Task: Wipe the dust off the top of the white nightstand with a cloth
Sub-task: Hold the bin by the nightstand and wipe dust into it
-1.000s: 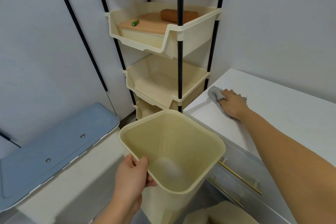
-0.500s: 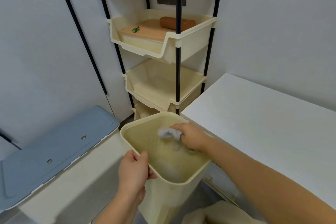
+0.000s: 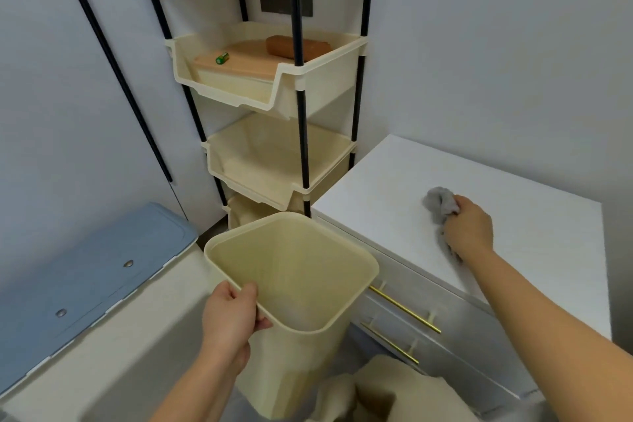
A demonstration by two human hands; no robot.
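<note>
White walls back a cream tiered rack (image 3: pixel 274 86). Left hand (image 3: pixel 230 317) grips the near rim of a cream bin (image 3: pixel 301 288). Right hand (image 3: pixel 467 228) clutches a bunched grey cloth (image 3: pixel 440 204), pressed onto the white nightstand (image 3: pixel 534 240) top.

Left hand (image 3: pixel 230 316) grips low; right hand (image 3: pixel 468 232) clenches, arm outstretched.

Part of grey cloth (image 3: pixel 440 204) sits under right hand (image 3: pixel 467 229), whose fingertips don't show; cream wastebin (image 3: pixel 308 284) covers most of lowest tray (image 3: pixel 246 212) of rack (image 3: pixel 294 3). Rack top is cut by upper edge, blue-lidded box (image 3: pixel 85 267) by left edge, & nightstand (image 3: pixel 513 181) drawer fronts are partly behind right forearm (image 3: pixel 548 319). Small green item (image 3: pixel 222 58) in top tray (image 3: pixel 325 79) is too small to ID; beige thing (image 3: pixel 394 384) at bottom edge is cropped, can't tell what it is.
</note>
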